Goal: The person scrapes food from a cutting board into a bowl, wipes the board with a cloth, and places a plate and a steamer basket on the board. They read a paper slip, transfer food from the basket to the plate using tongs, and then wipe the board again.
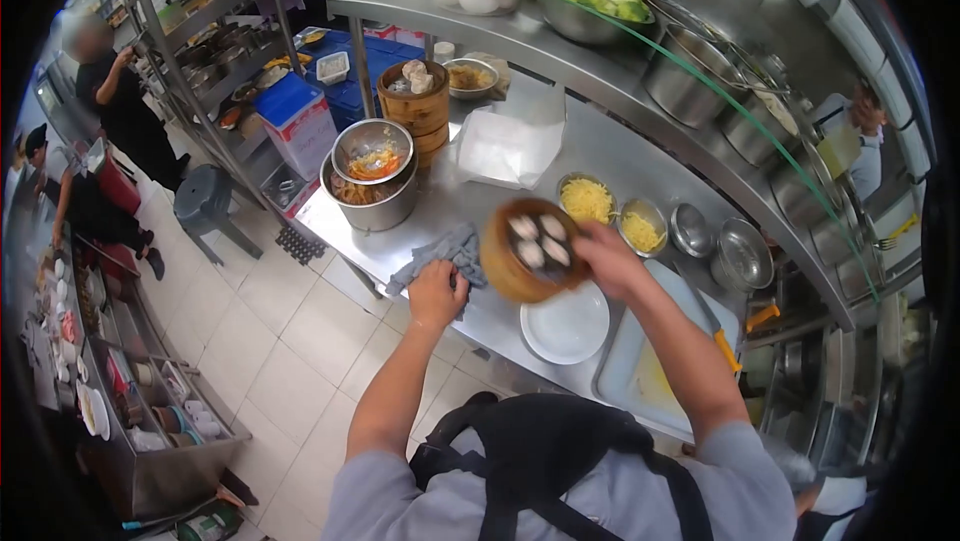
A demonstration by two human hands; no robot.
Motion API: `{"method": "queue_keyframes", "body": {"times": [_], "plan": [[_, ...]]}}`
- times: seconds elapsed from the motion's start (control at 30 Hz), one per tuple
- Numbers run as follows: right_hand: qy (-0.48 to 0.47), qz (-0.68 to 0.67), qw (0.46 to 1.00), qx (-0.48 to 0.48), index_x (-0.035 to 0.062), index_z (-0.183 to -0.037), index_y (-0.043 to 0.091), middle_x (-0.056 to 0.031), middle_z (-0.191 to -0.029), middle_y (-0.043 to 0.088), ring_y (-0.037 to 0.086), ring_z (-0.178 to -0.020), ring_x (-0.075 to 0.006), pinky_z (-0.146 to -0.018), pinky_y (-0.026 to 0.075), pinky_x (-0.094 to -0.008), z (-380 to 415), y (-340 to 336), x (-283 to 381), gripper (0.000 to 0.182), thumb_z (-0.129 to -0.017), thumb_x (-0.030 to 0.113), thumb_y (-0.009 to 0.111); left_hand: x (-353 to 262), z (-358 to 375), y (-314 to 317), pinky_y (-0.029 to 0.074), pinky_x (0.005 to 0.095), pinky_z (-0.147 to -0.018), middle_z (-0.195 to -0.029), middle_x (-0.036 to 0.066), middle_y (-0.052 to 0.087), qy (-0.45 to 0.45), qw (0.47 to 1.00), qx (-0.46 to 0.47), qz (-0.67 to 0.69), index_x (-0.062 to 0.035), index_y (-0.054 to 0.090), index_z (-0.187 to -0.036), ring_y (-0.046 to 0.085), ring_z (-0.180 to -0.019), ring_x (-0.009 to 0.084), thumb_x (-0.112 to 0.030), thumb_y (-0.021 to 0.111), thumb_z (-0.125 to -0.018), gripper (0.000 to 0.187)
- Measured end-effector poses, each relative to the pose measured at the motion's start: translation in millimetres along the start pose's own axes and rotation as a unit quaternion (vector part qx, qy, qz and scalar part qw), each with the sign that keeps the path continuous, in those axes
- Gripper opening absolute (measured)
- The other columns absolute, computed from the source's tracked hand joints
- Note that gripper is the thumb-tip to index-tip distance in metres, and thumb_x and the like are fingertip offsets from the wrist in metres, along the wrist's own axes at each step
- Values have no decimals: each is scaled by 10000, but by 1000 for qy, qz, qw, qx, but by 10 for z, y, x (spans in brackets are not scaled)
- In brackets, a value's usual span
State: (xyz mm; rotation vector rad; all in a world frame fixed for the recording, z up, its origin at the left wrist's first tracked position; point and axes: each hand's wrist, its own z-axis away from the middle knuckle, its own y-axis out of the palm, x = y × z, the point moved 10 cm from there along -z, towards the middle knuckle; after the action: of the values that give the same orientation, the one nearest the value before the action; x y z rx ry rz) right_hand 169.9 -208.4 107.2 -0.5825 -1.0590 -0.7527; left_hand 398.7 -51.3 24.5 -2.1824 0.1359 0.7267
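My right hand (607, 259) grips the rim of a round bamboo steamer (512, 269), slightly blurred and tilted above the steel counter. Several pale dumplings (541, 244) lie on its dark base. Beneath its near edge is a white plate (565, 326). On the counter's front edge, my left hand (437, 293) is closed on a crumpled grey cloth (455, 253). Just beyond the steamer stand two metal bowls of shredded yellow food, one bowl (586, 199) to the left and the other bowl (641, 225) to the right.
A stacked bamboo steamer (415, 106) stands behind a metal pot (372, 203) with a bowl on top. White paper (512, 146) lies mid-counter. At right, a knife (712, 313) rests across a cutting board (640, 356). A loaded shelf (560, 59) overhangs the back. Other people are at left.
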Motion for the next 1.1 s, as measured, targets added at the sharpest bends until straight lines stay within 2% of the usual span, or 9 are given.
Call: {"method": "queue_keyframes", "body": {"times": [0.2,0.33,0.47,0.53,0.6,0.67,0.7,0.8,1.1], "plan": [[-31,-155,987,-10,-29,-1162,568,-152,-1044,626,657,-843,-292,-606,601,-438,-1506,718,862,279,-924,117,551,10,-34,-27,514,428,-613,-785,73,580,14,1000,-12,9,-95,582,-808,619,-748,290,-174,683,-779,131],[-44,-149,986,-66,-26,-1189,558,-138,-1005,612,650,-841,-286,-639,602,-457,-2041,705,1112,293,-929,109,544,21,-19,-32,512,430,-594,-772,71,576,19,1000,-15,13,-97,586,-798,618,-734,286,-172,683,-777,124],[-23,-166,976,-141,-12,-1224,528,-159,-1096,609,653,-908,-297,-641,600,-448,-2529,553,1260,329,-943,155,568,16,-32,-64,510,428,-588,-768,72,572,22,999,-26,16,-99,591,-800,614,-723,289,-172,683,-778,120],[-35,-200,959,-200,14,-1203,559,-158,-1101,651,681,-839,-304,-634,605,-425,-2728,431,1406,312,-968,220,571,14,-37,-45,507,432,-583,-767,76,572,20,1000,-10,14,-100,596,-802,613,-716,293,-171,683,-780,114],[-45,-204,964,-165,75,-1245,550,-121,-1140,651,679,-903,-293,-642,606,-419,-3079,416,1523,353,-982,307,594,24,-39,-31,505,434,-579,-769,79,574,15,1000,-1,14,-103,603,-801,616,-718,295,-175,684,-780,111],[-120,-199,966,-118,141,-1247,559,-83,-1181,647,669,-963,-262,-676,608,-405,-3632,339,1593,363,-979,381,603,51,-48,8,506,435,-575,-771,80,575,11,1000,14,11,-107,608,-798,617,-714,297,-187,689,-781,115],[-194,-166,966,-35,183,-1244,569,-51,-1176,650,648,-1002,-227,-701,597,-392,-3837,355,1693,378,-983,455,589,57,-59,5,506,435,-575,-771,80,575,12,1000,9,8,-107,608,-798,617,-714,297,-187,689,-781,115],[-236,-141,960,-55,185,-1252,566,-50,-1188,642,643,-1002,-224,-701,592,-385,-4360,377,1825,383,-988,462,579,110,-56,40,490,419,-593,-774,79,579,-17,999,30,16,-115,616,-803,608,-722,287,-191,707,-760,126],[-128,-105,985,-50,190,-1276,557,-44,-1224,618,630,-1002,-213,-702,577,-365,-5482,533,1198,399,-1002,481,548,122,-127,41,484,404,-567,-739,59,572,-26,998,61,18,-132,659,-816,595,-657,273,-191,727,-742,117]]}}
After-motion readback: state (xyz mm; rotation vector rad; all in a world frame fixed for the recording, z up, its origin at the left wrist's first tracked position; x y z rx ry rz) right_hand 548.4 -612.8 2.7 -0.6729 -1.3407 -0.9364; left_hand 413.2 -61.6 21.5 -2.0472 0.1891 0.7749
